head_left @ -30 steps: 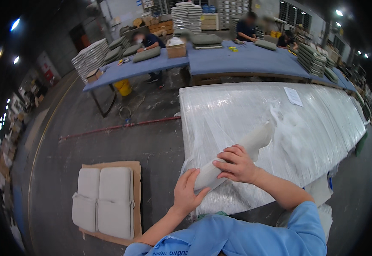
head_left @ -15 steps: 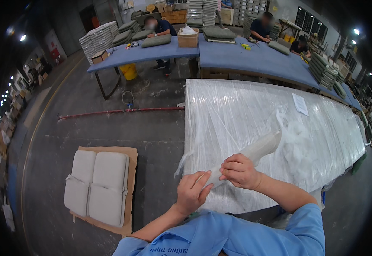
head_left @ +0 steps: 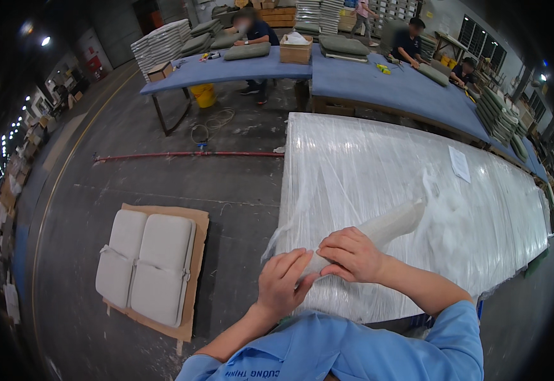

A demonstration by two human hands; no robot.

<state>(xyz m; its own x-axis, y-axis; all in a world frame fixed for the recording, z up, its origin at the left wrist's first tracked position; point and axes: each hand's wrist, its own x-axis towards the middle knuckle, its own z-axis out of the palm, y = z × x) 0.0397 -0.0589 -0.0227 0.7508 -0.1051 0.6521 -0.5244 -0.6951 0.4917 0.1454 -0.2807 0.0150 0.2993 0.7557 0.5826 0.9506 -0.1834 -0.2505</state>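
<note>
Between my hands is a long pale fabric piece (head_left: 394,223), off-white and folded or rolled narrow. It slants over the plastic-wrapped stack (head_left: 353,159), its far end pointing away to the right. My left hand (head_left: 283,279) pinches the near end, fingers closed on the cloth. Close beside it, my right hand (head_left: 352,255) grips the fabric a little farther up, its fingers bent around it. White fluffy stuffing (head_left: 452,222) lies on the wrap by the far end. What the fingertips cover is hidden.
Off-white cushions with ties (head_left: 162,267) rest on brown cardboard (head_left: 191,305) on the floor at left. A red pipe (head_left: 162,154) crosses the floor. Beyond stand blue-topped tables (head_left: 378,89) with green cushions (head_left: 344,46), where several people work. A paper sheet (head_left: 459,164) lies on the wrap.
My right hand has come nearer to my left along the fabric, and the fabric looks narrower and smoother. The whole view has shifted slightly.
</note>
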